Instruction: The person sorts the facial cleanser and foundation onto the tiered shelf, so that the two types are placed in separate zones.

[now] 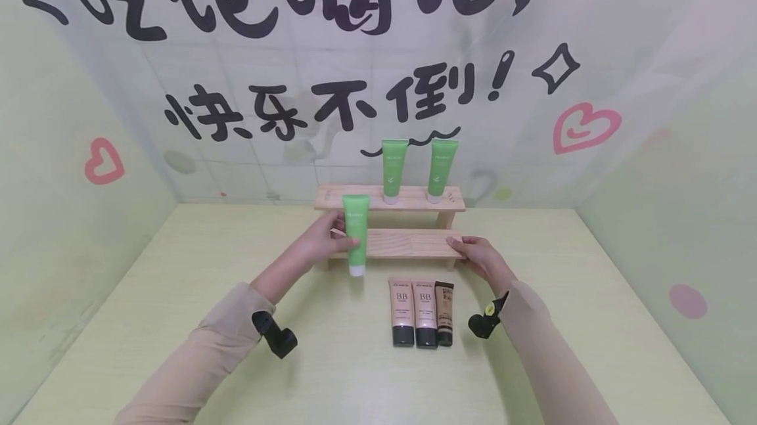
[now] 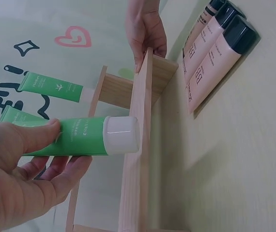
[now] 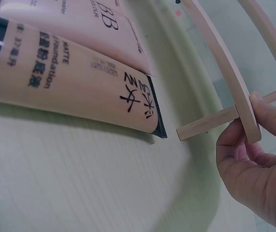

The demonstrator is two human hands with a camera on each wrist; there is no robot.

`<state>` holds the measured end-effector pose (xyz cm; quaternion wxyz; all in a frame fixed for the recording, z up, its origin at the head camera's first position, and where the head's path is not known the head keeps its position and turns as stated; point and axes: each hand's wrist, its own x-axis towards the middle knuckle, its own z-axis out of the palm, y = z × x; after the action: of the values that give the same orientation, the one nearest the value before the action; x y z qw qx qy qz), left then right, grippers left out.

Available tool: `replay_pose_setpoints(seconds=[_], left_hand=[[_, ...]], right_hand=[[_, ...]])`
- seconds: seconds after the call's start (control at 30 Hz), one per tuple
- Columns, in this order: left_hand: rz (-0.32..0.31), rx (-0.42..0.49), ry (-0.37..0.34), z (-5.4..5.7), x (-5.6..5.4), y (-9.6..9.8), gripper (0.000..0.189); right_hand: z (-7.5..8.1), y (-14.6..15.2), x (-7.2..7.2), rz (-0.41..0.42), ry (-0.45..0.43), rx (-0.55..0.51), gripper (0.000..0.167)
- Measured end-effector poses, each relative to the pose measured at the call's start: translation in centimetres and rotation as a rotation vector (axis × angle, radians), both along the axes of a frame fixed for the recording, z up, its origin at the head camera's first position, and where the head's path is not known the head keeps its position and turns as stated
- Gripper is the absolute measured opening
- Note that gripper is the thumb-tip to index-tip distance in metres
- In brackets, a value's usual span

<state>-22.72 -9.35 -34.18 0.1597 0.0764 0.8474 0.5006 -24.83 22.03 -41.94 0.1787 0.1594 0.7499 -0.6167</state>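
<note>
My left hand grips a green tube with a white cap, thumb on one side and fingers on the other. The tube is held cap down in front of the left part of a two-step wooden rack. With thumb and fingers, my right hand pinches the right end of the rack's lower board; the right wrist view shows the thumb above and the fingers below the board. Two more green tubes stand on their caps on the upper board, one near the middle and one to the right.
In front of the rack, two pink BB cream tubes and a narrower tan foundation tube lie side by side on the pale table. A white printed wall stands behind, with side walls left and right.
</note>
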Motion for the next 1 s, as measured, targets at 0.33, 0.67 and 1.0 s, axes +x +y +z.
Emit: replay_pose_setpoints(seconds=[0.33,0.67,1.0], left_hand=[[0.010,-0.002,0.019,0.8,-0.4,-0.4,0.052],[0.017,0.052,0.056,1.9,-0.9,-0.8,0.050],[0.012,0.115,0.081,2.4,-1.5,-0.5,0.050]], right_hand=[[-0.4,0.0,0.0,-0.004,0.000,0.003,0.064],[-0.3,0.1,0.0,0.006,0.007,0.005,0.063],[-0.4,0.2,0.0,0.000,0.018,-0.013,0.062]])
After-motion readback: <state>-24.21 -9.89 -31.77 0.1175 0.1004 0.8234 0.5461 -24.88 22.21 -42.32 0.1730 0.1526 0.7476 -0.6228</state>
